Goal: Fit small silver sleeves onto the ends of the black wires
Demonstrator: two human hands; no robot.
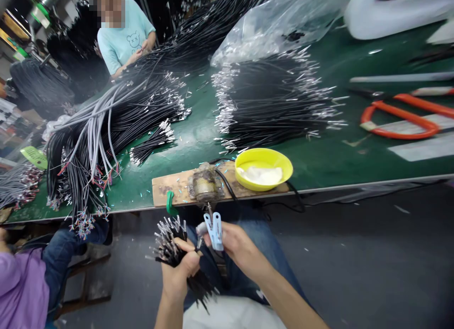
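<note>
Left hand [180, 271]: curled tight; slim, silver-tipped black cables [171, 249] are gripped.
Right hand [234, 244]: partly curled by smooth blue clip [214, 233]; hold cannot be told.

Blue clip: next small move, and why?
I'd probably ease the black wire bundle slightly closer to the blue clip: the left hand grips the bundle just beside it, and the right hand is at the clip. Whether a wire already meets it, I can't tell.
</note>
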